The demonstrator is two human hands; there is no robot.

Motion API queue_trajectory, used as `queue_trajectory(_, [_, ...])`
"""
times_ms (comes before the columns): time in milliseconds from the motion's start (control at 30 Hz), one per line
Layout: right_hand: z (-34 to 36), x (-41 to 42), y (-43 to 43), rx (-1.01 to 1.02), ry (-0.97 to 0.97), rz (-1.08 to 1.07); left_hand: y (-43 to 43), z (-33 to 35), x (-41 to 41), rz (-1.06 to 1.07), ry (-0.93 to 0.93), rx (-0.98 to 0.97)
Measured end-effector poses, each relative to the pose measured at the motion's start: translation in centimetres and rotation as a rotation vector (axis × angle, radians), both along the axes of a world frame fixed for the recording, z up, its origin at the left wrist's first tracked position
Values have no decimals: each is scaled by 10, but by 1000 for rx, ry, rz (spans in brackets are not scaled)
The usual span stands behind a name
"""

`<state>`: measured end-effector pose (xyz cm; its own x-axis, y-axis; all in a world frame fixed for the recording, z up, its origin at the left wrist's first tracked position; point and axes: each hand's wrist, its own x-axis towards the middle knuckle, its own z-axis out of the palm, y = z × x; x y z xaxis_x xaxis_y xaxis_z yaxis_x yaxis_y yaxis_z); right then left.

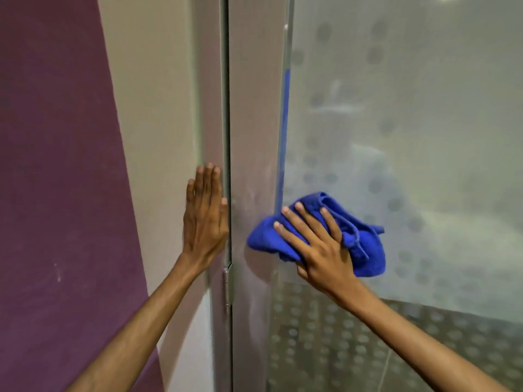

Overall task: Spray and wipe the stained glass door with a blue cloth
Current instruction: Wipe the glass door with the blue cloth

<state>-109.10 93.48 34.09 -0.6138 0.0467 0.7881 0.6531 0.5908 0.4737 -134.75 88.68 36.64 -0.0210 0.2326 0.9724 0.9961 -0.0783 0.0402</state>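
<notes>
The glass door (396,123) fills the right half of the head view, hazy and patterned with rows of frosted dots. A crumpled blue cloth (359,236) is pressed flat against its left part, near the door's edge. My right hand (317,244) lies spread over the cloth, fingers pointing up and left, holding it to the glass. My left hand (205,216) rests flat with fingers together on the pale panel just left of the dark vertical gap, holding nothing. No spray bottle is in view.
A metal hinge (228,287) sits on the vertical gap below my left hand. A purple wall (56,193) covers the far left, with a cream strip (158,108) beside it. A blue reflection runs up the glass edge (285,123).
</notes>
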Motion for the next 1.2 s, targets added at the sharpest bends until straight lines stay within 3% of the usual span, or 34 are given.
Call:
queue_trajectory(100, [-17,8,4,24,-96,-12,0,1,-1,17,27,-8])
queue_trajectory(200, [-2,4,8,52,-71,11,1,1,2,21,-2,5])
queue_trajectory(567, [101,-59,-7,8,521,-33,-9,4,5,-103,-101,-56])
queue_trajectory(667, [78,-76,-15,-68,576,-20,-9,5,1,-127,-121,-36])
queue_trajectory(867, [-61,-88,-24,-164,417,-128,-10,4,-17,-134,-23,-24])
queue_trajectory(933, [-77,-88,-23,-179,424,-185,-12,7,-28,-125,20,-44])
queue_trajectory(1033, [-24,-97,-14,-142,596,-213,-15,7,-33,-144,43,-62])
queue_trajectory(1200, [147,-99,2,40,777,-184,-13,12,-9,-166,-5,-20])
